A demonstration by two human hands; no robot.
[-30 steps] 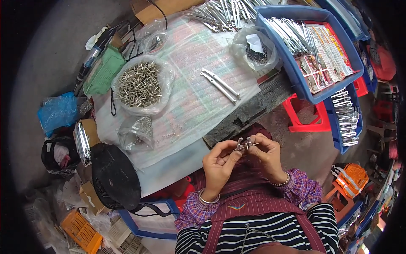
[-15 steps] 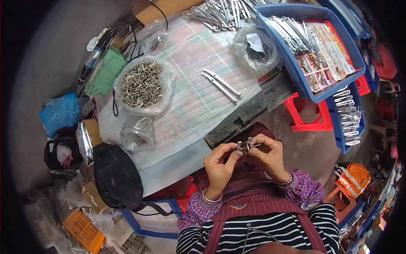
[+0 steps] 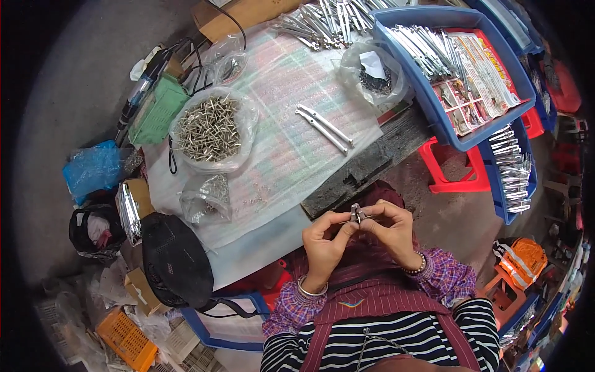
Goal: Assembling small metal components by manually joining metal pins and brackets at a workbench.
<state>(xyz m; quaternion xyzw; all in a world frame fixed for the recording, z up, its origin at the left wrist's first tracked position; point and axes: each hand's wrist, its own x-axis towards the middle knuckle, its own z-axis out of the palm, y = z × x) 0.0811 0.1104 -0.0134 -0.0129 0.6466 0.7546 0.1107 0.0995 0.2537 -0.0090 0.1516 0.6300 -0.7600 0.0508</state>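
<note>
Close against a striped shirt and maroon apron, the left hand (image 3: 325,239) and the right hand (image 3: 389,228) meet above the lap, just off the near edge of the surface (image 3: 291,139). Both sets of fingers (image 3: 339,224) are drawn narrow, pinched from either side on a small metal part (image 3: 356,214), which sits between the fingertips and stands a little above them; its exact shape is too small to tell. A bangle circles the left wrist, a bead bracelet the right.

Farther out, on the pale sheet covering the surface, a small clear bag of metal pieces (image 3: 206,197) lies to the left, with a larger open bag of silvery screws (image 3: 207,129) beyond it. Two slim metal bars (image 3: 324,127) lie side by side near the middle. At the far right, a blue tray (image 3: 455,133) holds long metal parts and coloured cards, beside a red stool (image 3: 452,170).
</note>
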